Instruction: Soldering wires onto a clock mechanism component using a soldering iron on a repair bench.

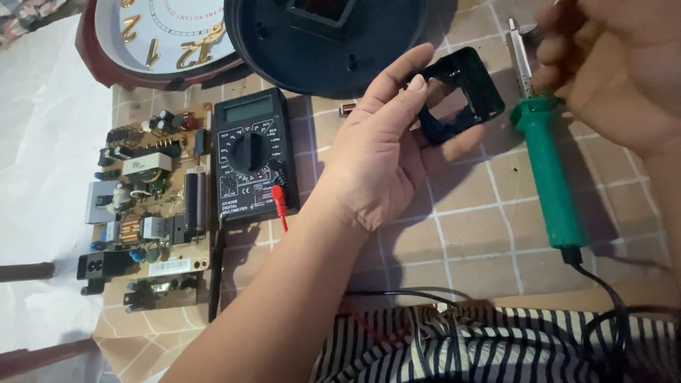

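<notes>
Checked cloth (468, 227) covers the work surface. Left hand (376, 163) pinches a small black frame (461, 92) at upper centre, already out of the clock back (326, 42). Right hand (610, 64), upper right, grips a green soldering iron (550, 177); soldering looks unfinished.

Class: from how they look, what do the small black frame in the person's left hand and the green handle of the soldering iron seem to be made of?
Black frame: probably hard moulded plastic, glossy; light glints off its edges. Green handle: likely plastic, smooth and slightly matte, evenly coloured. The left hand grips the frame.
</notes>
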